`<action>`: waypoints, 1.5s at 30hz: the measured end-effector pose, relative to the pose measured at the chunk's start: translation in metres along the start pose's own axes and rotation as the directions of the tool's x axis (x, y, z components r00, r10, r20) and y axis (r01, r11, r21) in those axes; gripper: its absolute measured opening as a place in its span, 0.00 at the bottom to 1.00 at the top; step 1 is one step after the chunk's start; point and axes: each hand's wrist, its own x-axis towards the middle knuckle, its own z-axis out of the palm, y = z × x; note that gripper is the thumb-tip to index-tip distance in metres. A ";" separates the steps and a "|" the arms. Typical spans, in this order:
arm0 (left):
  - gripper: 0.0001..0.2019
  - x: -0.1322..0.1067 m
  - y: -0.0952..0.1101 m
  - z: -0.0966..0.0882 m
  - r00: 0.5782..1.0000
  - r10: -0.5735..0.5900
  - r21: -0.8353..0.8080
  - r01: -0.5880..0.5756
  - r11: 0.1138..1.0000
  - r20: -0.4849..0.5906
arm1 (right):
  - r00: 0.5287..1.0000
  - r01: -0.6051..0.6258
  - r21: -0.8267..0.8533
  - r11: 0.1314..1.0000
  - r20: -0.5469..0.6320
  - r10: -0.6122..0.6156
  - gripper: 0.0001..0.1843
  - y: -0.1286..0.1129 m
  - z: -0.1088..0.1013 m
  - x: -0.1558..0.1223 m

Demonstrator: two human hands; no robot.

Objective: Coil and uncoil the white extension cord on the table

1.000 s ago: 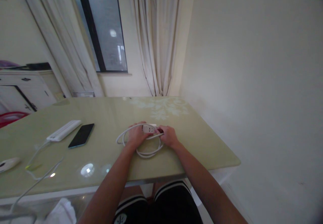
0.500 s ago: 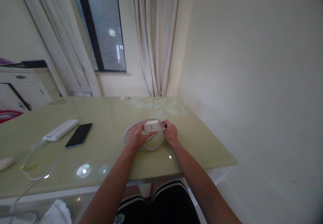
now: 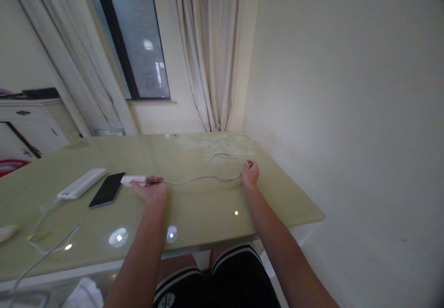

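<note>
My left hand (image 3: 152, 190) is closed on a small white power strip (image 3: 134, 180), whose far end reaches the edge of a black phone (image 3: 107, 190). From the strip a white cord (image 3: 189, 180) runs to the right across the table. Loops of that cord lie in front of my right hand (image 3: 250, 174), which grips part of them between closed fingers. Whether a plug is inside that grip is hidden.
A long white power strip (image 3: 82, 184) lies left of the phone, its cable (image 3: 45, 215) trailing to the table's front edge. A pale object (image 3: 7, 232) sits at the far left. The glossy table (image 3: 208, 215) stands near a wall (image 3: 347, 113) on the right.
My left hand has carried the small power strip left, toward the phone. My right hand has shifted slightly right. The coil has opened out, with a length of cord stretched between the hands.
</note>
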 end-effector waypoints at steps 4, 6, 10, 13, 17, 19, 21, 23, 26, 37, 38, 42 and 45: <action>0.12 -0.003 -0.016 0.008 0.990 0.019 0.022 -0.016 1.000 -0.143 | 0.998 -0.056 0.027 0.998 -0.036 0.057 0.24 0.015 0.003 0.015; 0.18 -0.009 -0.021 0.013 0.993 0.073 0.064 -0.067 0.996 -0.094 | 0.998 -0.057 0.035 0.998 -0.017 0.057 0.24 0.019 0.005 0.016; 0.21 -0.014 -0.026 0.012 0.994 0.109 0.173 -0.107 0.979 -0.006 | 0.998 -0.041 0.067 0.997 0.050 0.038 0.23 0.017 0.010 0.009; 0.19 -0.013 -0.030 0.007 0.999 0.041 0.255 -0.038 0.966 -0.009 | 0.992 -0.031 0.115 0.993 0.123 0.016 0.23 0.011 0.014 0.000; 0.19 -0.013 -0.036 0.003 0.999 -0.024 0.514 0.004 0.858 0.033 | 0.969 -0.137 0.311 0.940 0.240 0.062 0.24 0.003 0.020 -0.008; 0.21 -0.016 -0.037 0.001 0.996 -0.047 0.620 -0.008 0.785 0.072 | 0.965 -0.197 0.408 0.891 0.241 0.104 0.23 0.000 0.021 -0.009; 0.22 -0.021 -0.035 0.002 0.989 -0.077 0.666 -0.026 0.746 0.125 | 0.966 -0.226 0.485 0.844 0.220 0.133 0.23 -0.002 0.020 -0.007; 0.21 -0.027 -0.031 0.005 0.976 -0.127 0.661 -0.022 0.750 0.177 | 0.967 -0.242 0.555 0.796 0.207 0.150 0.24 -0.003 0.018 -0.004; 0.21 -0.040 -0.027 0.014 0.930 -0.266 0.618 0.054 0.784 0.256 | 0.962 -0.273 0.650 0.709 0.196 0.190 0.26 -0.004 0.014 0.002; 0.15 -0.078 -0.027 0.037 0.656 -0.472 0.365 0.306 0.879 0.588 | 0.846 -0.196 0.463 0.865 0.526 -0.090 0.24 -0.016 0.024 -0.032; 0.14 -0.080 -0.028 0.038 0.672 -0.439 0.355 0.269 0.895 0.597 | 0.808 -0.151 0.446 0.882 0.570 -0.150 0.21 -0.017 0.027 -0.038; 0.14 -0.086 -0.034 0.037 0.746 -0.318 0.364 0.109 0.925 0.585 | 0.712 -0.043 0.457 0.888 0.638 -0.293 0.12 -0.012 0.035 -0.059; 0.16 -0.085 -0.039 0.033 0.804 -0.308 0.411 0.087 0.907 0.509 | 0.722 -0.052 0.490 0.870 0.620 -0.306 0.14 -0.006 0.035 -0.065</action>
